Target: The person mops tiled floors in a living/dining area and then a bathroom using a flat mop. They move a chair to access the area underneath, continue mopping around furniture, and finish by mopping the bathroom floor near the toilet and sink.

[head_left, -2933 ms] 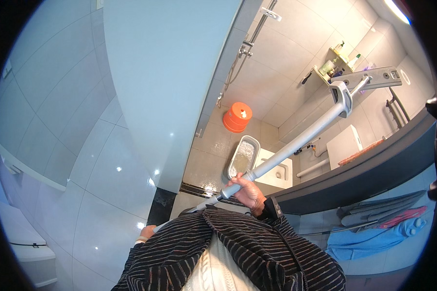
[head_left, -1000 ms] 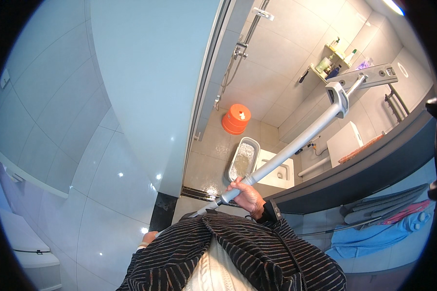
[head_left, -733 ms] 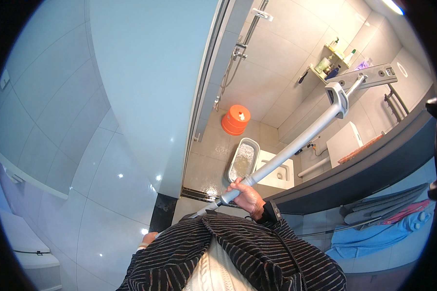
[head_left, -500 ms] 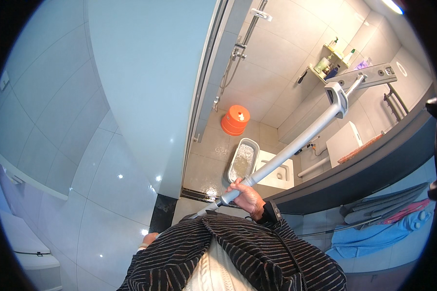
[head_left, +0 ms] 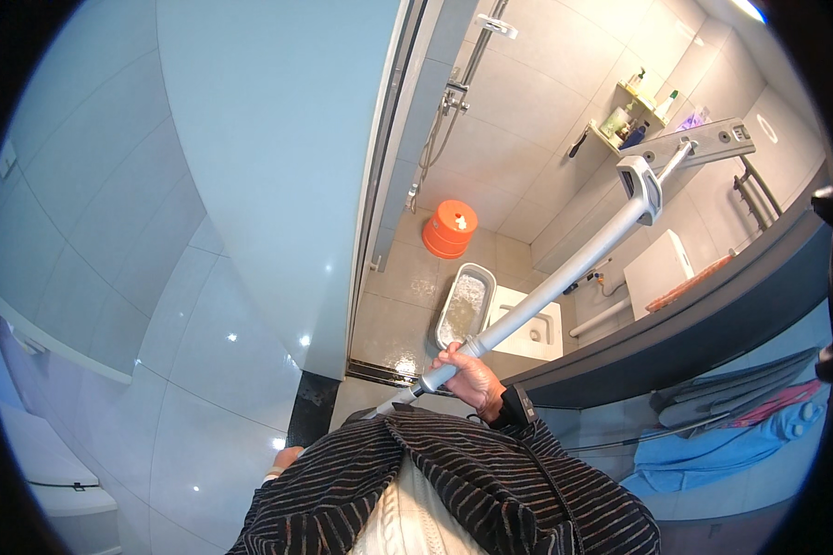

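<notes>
A long flat mop [head_left: 574, 264] with a pale grey pole slants across the view, its bare plate-like head [head_left: 713, 143] raised at the upper right. My right hand [head_left: 472, 377] is closed round the pole at its grey collar, a dark band on the wrist. The lower pole passes behind my striped jacket. At the pole's low end my left hand [head_left: 287, 457] shows only in part; it looks closed there, most of its fingers hidden by the jacket. Beyond my right hand, a grey bucket [head_left: 441, 319] holding cloudy, foamy water stands on the tiled floor.
An orange stool [head_left: 450, 231] stands beyond the bucket, beside a white squat toilet [head_left: 546, 326]. Bottles fill a corner shelf [head_left: 603, 139] near the mop head. A glossy door panel [head_left: 278, 139] rises at left; towels [head_left: 713, 458] hang at right. The floor shines as if wet.
</notes>
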Tool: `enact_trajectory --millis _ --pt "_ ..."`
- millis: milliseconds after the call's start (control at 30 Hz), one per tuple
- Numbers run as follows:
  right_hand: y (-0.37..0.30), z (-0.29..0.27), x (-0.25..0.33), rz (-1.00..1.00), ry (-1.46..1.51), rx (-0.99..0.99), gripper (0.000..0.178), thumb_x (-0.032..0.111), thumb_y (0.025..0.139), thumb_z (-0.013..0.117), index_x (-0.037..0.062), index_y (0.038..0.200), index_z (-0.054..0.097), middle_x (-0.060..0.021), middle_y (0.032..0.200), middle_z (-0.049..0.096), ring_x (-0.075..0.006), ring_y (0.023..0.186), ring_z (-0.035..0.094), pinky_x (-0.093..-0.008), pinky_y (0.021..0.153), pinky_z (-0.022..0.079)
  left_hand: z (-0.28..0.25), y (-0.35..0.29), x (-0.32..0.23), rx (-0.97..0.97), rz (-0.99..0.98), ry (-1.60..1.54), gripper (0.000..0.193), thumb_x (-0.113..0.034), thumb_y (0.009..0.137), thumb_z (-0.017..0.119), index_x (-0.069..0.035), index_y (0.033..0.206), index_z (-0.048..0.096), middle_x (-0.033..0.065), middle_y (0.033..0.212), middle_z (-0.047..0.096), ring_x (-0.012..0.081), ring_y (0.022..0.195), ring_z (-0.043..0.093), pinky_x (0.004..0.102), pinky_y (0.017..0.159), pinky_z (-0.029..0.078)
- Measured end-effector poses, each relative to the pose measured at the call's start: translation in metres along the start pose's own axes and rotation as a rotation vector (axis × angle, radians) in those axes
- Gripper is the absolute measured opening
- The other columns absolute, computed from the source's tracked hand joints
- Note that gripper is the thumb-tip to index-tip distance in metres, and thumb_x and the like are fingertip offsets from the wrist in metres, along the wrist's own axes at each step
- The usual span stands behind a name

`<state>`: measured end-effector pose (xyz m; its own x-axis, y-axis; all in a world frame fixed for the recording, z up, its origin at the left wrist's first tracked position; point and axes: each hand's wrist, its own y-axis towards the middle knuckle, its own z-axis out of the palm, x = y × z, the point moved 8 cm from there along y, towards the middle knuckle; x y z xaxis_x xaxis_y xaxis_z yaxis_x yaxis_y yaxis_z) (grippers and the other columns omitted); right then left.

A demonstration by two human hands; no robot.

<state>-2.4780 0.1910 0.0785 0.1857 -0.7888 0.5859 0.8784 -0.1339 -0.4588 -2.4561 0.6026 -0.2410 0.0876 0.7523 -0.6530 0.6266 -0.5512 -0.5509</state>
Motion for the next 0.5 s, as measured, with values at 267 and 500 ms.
enact_trajectory --millis 267,500 --pt "-0.002 0.005 0.013 -0.012 -0.036 0.075 0.014 0.009 0.083 0.068 0.0114 0.089 0.055 -0.0062 0.087 0.059 -0.0239 0.095 0.058 -0.0412 0.091 0.044 -0.006 0.003 -0.007 -0.063 -0.018 -0.033 0.026 -0.032 0.081 0.056 -0.010 0.088 0.069 0.0178 0.092 0.067 0.0378 0.091 0.062 0.0416 0.076 0.049" --pt "0.003 0.023 0.073 -0.125 -0.286 0.383 0.053 0.037 0.081 0.068 0.0030 0.119 0.054 -0.0172 0.122 0.056 -0.0343 0.119 0.052 -0.0479 0.105 0.036 -0.048 0.025 -0.057 -0.238 0.115 0.091 0.029 -0.034 0.066 0.071 -0.010 0.082 0.068 0.0174 0.084 0.067 0.0373 0.083 0.064 0.0445 0.076 0.051"
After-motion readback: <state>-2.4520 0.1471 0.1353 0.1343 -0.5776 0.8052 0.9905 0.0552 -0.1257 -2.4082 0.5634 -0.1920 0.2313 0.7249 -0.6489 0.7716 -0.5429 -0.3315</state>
